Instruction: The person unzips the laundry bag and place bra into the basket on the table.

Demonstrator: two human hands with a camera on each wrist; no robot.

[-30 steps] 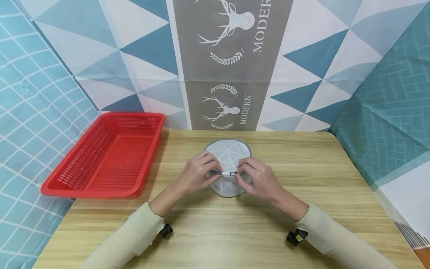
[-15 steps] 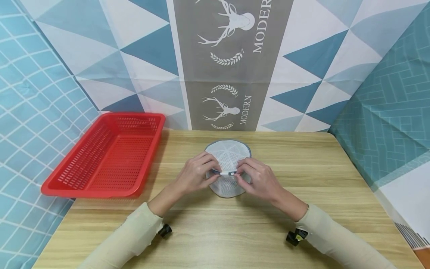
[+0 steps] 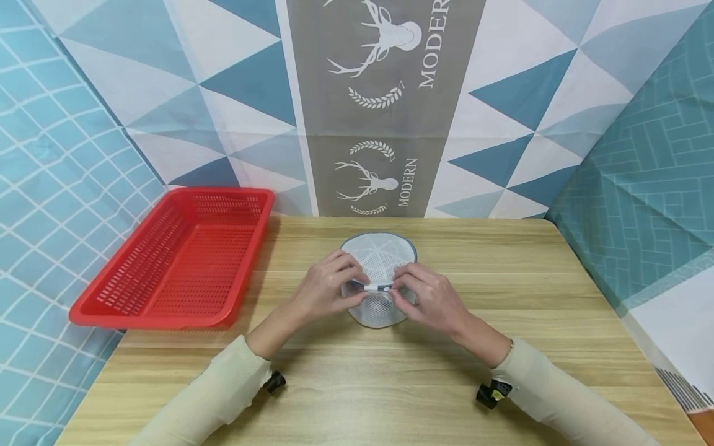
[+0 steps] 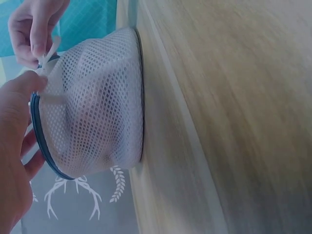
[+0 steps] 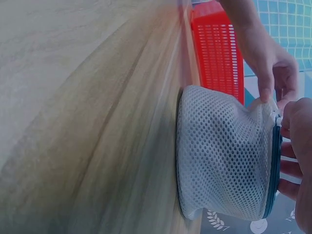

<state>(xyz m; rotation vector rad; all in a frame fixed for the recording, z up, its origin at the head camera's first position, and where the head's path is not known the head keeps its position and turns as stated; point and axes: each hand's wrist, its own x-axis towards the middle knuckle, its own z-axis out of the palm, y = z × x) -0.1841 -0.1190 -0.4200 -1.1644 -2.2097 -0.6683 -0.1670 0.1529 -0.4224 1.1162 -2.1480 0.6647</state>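
Note:
A white mesh laundry bag point(image 3: 380, 248), drum-shaped with dark blue edging, stands upright on the table. My left hand point(image 3: 336, 284) pinches the near part of its top rim, thumb toward me. Beside it my right hand point(image 3: 428, 296) pinches the small zipper pull at the same rim. A short white tab point(image 3: 371, 288) shows between the two hands. In the left wrist view, a pale pull point(image 4: 51, 48) sticks out at the right fingertips. The blue zipper point(image 5: 274, 170) follows the top edge in the right wrist view, where the right fingers rest along it. The mesh side sags inward below the hands.
A red perforated plastic basket point(image 3: 245, 297) stands at the left, overhanging the table's left edge. The wooden table point(image 3: 502, 272) reaches back to a patterned cloth wall point(image 3: 502, 105). Small black cameras point(image 3: 274, 383) sit at both wrists.
Both hands stay almost in place. The dark stretch between the white tab and my right fingertips has become slightly longer, and the tab sits a little further left.

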